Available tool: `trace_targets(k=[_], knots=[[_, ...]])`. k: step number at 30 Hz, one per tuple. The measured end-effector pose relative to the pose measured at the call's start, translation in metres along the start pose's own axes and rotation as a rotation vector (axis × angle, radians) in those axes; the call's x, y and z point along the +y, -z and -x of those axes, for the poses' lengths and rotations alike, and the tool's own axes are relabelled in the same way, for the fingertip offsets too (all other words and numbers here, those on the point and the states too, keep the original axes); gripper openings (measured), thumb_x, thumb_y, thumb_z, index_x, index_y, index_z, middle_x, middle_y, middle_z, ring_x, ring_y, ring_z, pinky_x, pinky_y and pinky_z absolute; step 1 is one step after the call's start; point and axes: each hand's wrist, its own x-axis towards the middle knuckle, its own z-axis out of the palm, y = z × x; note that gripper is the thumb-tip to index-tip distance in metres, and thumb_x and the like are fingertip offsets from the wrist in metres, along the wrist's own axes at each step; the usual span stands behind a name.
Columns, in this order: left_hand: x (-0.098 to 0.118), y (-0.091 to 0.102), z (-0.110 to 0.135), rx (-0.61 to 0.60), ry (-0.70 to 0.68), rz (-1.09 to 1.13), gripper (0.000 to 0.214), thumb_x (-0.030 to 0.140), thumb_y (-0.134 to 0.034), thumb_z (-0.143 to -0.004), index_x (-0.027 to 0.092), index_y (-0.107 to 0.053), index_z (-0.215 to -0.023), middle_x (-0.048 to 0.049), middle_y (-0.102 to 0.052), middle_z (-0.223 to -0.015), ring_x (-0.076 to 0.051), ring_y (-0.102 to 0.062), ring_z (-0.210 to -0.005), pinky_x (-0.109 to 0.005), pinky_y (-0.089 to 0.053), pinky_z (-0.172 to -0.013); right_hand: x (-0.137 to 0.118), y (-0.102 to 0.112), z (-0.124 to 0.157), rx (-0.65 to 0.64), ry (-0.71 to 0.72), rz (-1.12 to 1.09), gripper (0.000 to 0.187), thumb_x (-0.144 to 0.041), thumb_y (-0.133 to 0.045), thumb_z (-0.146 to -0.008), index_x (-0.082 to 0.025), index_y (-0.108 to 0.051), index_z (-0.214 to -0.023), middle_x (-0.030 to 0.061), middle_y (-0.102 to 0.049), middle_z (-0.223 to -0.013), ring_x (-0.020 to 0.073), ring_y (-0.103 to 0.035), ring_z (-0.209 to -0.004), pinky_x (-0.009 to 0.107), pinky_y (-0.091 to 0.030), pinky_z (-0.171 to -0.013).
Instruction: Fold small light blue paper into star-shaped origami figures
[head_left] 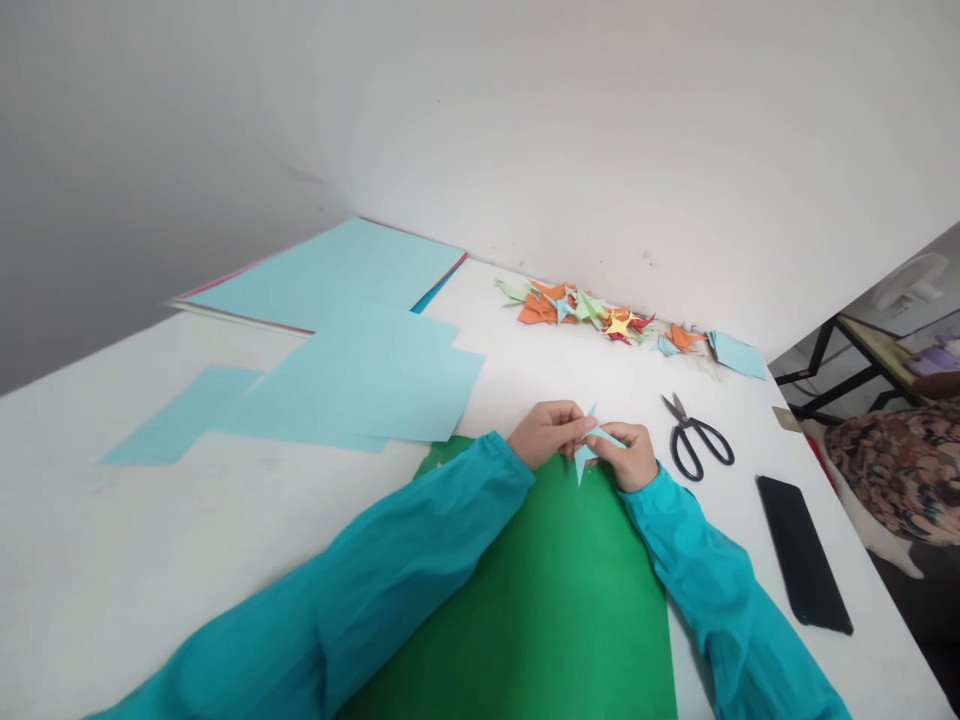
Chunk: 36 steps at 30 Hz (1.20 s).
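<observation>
Light: bright, diffuse; source outside frame. Wall: grey at upper left, paler towards centre. Shadows: soft on tabletop; lower right corner dark. Blue sheets, left of centre: surface detail washed flat. Distortion: wide-angle stretch, sleeves towards lower edge.

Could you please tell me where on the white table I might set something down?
The widest bare patch lies between the loose blue sheets and the left sleeve. A smaller one separates the left hand from the folded paper pieces. It is crowded along the wall, and the scissors sit near the right hand.
</observation>
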Motion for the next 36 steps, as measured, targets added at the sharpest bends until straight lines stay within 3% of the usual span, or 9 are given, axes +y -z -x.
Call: trace_targets(k=[5, 11, 18, 22, 25, 31, 36], knots=[[-0.0003, -0.0004, 0.0004, -0.011, -0.040, -0.016, 0.033, 0.040, -0.063, -0.063, 0.012, -0.047, -0.056, 0.0059, -0.047, -0.039, -0.004, -0.042, -0.034, -0.018, -0.033, -0.037, 0.0017, 0.0002, -0.0006, -0.020, 0.011, -0.046, 0.019, -0.035, -0.068, -0.063, -0.016, -0.068, -0.062, 0.0005, -0.065, -0.052, 0.0144, -0.057, -0.044, 0.026, -0.046, -0.046], [-0.0008, -0.0002, -0.0004, -0.028, -0.080, -0.005, 0.032, 0.038, -0.062, -0.064, 0.013, -0.045, -0.055, 0.0061, -0.047, -0.040, -0.004, -0.040, -0.034, -0.017, -0.031, -0.037, -0.0009, -0.0001, -0.0012, -0.071, 0.044, -0.205, 0.038, -0.047, -0.054, -0.072, -0.017, -0.066, -0.053, 0.0035, -0.060, -0.044, 0.0162, -0.055, -0.044, 0.027, -0.042, -0.042], [-0.0009, 0.0010, 0.0000, 0.001, -0.092, -0.078, 0.029, 0.036, -0.062, -0.064, 0.013, -0.046, -0.056, 0.0053, -0.048, -0.041, -0.004, -0.041, -0.035, -0.017, -0.032, -0.037, 0.0030, 0.0018, -0.0030, -0.080, 0.012, -0.230, 0.032, -0.042, -0.056, -0.073, -0.017, -0.066, -0.057, 0.0014, -0.059, -0.043, 0.0147, -0.054, -0.041, 0.026, -0.043, -0.041], [-0.0019, 0.0012, 0.0010, 0.024, -0.099, -0.128, 0.028, 0.034, -0.063, -0.063, 0.013, -0.046, -0.056, 0.0065, -0.045, -0.039, -0.004, -0.040, -0.035, -0.017, -0.031, -0.037, 0.0045, 0.0020, -0.0041, -0.105, -0.060, -0.151, 0.019, -0.036, -0.070, -0.062, -0.017, -0.066, -0.063, -0.0011, -0.063, -0.052, 0.0136, -0.057, -0.047, 0.026, -0.050, -0.049], [-0.0025, 0.0021, 0.0011, 0.021, -0.105, -0.141, 0.028, 0.034, -0.063, -0.064, 0.014, -0.046, -0.055, 0.0069, -0.044, -0.038, -0.004, -0.039, -0.034, -0.016, -0.030, -0.036, 0.0007, 0.0006, -0.0035, -0.111, -0.109, -0.112, 0.022, -0.035, -0.073, -0.058, -0.016, -0.066, -0.067, -0.0008, -0.066, -0.059, 0.0144, -0.060, -0.054, 0.028, -0.054, -0.055], [-0.0011, 0.0020, 0.0014, -0.030, -0.102, -0.160, 0.030, 0.037, -0.056, -0.069, 0.014, -0.044, -0.054, 0.0062, -0.043, -0.038, -0.004, -0.037, -0.034, -0.018, -0.030, -0.037, -0.0043, -0.0014, -0.0010, -0.128, -0.064, -0.078, 0.023, -0.037, -0.070, -0.061, -0.017, -0.065, -0.067, -0.0014, -0.065, -0.060, 0.0142, -0.060, -0.056, 0.029, -0.054, -0.055], [-0.0019, -0.0006, 0.0025, 0.029, -0.128, -0.301, 0.029, 0.038, -0.049, -0.073, 0.015, -0.044, -0.056, 0.0057, -0.043, -0.042, -0.006, -0.038, -0.038, -0.019, -0.031, -0.040, -0.0044, -0.0028, -0.0003, -0.111, -0.022, -0.053, 0.024, -0.039, -0.070, -0.061, -0.017, -0.065, -0.065, -0.0007, -0.065, -0.060, 0.0139, -0.059, -0.053, 0.030, -0.055, -0.056]])
